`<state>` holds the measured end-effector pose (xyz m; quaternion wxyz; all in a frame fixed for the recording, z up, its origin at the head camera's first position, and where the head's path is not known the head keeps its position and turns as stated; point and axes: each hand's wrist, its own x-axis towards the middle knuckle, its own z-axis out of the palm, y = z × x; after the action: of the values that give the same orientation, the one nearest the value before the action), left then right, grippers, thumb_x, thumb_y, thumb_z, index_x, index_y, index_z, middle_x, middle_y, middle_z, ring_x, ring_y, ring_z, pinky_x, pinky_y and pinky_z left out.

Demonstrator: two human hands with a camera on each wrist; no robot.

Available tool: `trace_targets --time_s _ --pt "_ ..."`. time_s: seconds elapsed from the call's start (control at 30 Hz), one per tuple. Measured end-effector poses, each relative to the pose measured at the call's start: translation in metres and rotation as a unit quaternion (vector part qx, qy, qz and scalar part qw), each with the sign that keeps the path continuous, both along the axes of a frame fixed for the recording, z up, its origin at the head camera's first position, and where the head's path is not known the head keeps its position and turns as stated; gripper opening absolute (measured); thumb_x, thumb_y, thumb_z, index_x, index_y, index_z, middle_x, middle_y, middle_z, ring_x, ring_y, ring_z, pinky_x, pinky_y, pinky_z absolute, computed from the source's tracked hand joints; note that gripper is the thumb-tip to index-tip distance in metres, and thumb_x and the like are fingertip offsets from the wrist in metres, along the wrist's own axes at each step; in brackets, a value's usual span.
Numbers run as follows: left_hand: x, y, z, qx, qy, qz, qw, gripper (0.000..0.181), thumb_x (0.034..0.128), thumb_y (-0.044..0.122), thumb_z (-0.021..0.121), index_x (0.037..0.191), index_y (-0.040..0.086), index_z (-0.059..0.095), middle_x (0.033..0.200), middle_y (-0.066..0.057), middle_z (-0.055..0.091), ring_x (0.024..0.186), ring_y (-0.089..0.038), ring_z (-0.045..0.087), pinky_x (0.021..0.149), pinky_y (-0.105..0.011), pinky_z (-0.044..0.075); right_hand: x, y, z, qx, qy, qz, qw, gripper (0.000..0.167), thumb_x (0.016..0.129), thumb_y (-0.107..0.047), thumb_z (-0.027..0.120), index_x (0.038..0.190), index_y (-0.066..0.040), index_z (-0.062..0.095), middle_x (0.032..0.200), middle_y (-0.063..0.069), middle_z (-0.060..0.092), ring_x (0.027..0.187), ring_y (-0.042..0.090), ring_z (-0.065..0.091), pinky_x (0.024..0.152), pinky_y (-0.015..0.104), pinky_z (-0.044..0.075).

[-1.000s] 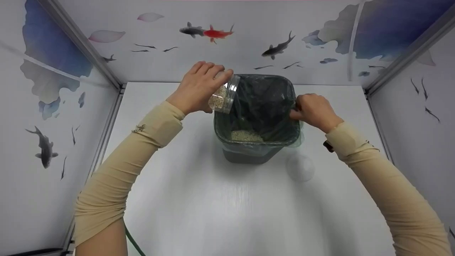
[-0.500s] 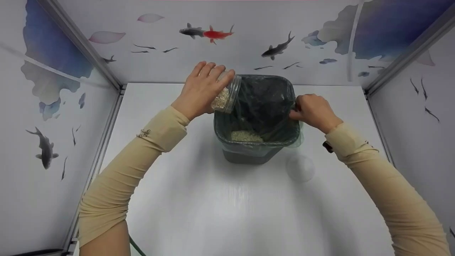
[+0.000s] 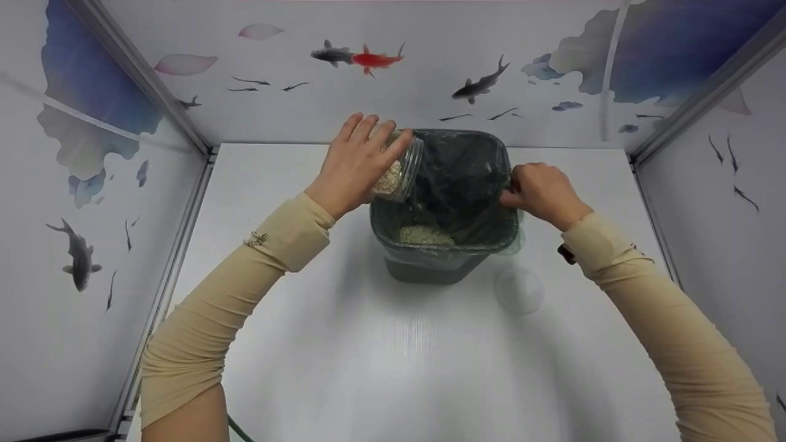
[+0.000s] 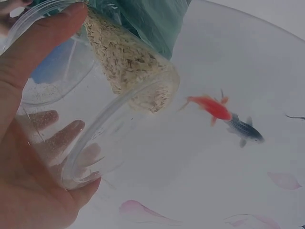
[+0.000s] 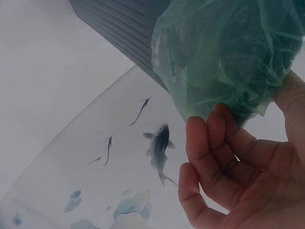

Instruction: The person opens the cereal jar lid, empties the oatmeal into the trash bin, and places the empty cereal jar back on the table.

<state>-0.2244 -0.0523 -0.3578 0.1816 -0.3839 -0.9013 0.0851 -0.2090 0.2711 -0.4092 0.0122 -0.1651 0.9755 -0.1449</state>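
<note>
My left hand (image 3: 359, 169) grips a clear jar (image 3: 405, 167) tilted on its side, its mouth over the left rim of a grey bin (image 3: 424, 270). In the left wrist view, pale flakes (image 4: 126, 62) lie along one side of the jar, and my left hand (image 4: 33, 157) wraps round it. A green bag (image 3: 466, 184) lines the bin, with a heap of pale flakes (image 3: 427, 234) at its bottom. At the right rim my right hand (image 3: 543, 191) holds the bag's edge; in the right wrist view my right hand (image 5: 243, 167) pinches the green plastic (image 5: 214, 62).
A clear round lid (image 3: 519, 291) lies on the white table (image 3: 393, 368), just right of the bin and nearer me. Panels (image 3: 270, 98) printed with fish stand at the back and both sides. Part of a green cord (image 3: 238, 428) shows at the lower left.
My left hand and the jar have shifted slightly right and toward me, and the jar's mouth reaches further over the bin. My right hand has stayed in place.
</note>
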Motion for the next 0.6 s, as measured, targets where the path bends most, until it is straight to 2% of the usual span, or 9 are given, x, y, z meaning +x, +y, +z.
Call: trace_targets --time_s 0.17,0.43,0.6 --pt "0.0010 0.0010 -0.0016 0.005 0.007 -0.007 0.9999 0.093 0.0638 0.030 0.091 0.140 0.010 0.043 0.133 -0.017 0.049 0.125 -0.036 0.044 0.110 -0.047 0.028 -0.0015 0.0008 -0.0008 0.004 -0.001 0.000 1.0000 0.024 0.080 -0.014 0.064 0.065 -0.006 0.048 0.060 0.003 0.042 0.054 0.022 0.041 0.050 0.035 0.032" --pt "0.0034 0.0053 -0.0038 -0.005 0.018 0.013 0.9997 0.082 0.0730 0.022 0.085 0.142 0.012 0.041 0.135 -0.016 0.048 0.127 -0.035 0.042 0.110 -0.046 0.027 0.0007 0.0019 0.0013 0.000 -0.007 0.005 1.0000 0.021 0.081 -0.013 0.062 0.066 -0.005 0.049 0.060 0.004 0.044 0.054 0.022 0.042 0.049 0.036 0.034" --pt "0.0038 0.0083 -0.0046 -0.001 0.026 0.016 0.9995 0.078 0.0749 0.018 0.083 0.142 0.013 0.042 0.135 -0.016 0.048 0.127 -0.035 0.042 0.110 -0.046 0.027 0.0004 0.0014 0.0012 0.000 -0.008 0.005 1.0000 0.022 0.081 -0.014 0.061 0.066 -0.006 0.048 0.060 0.004 0.043 0.054 0.022 0.042 0.049 0.035 0.032"
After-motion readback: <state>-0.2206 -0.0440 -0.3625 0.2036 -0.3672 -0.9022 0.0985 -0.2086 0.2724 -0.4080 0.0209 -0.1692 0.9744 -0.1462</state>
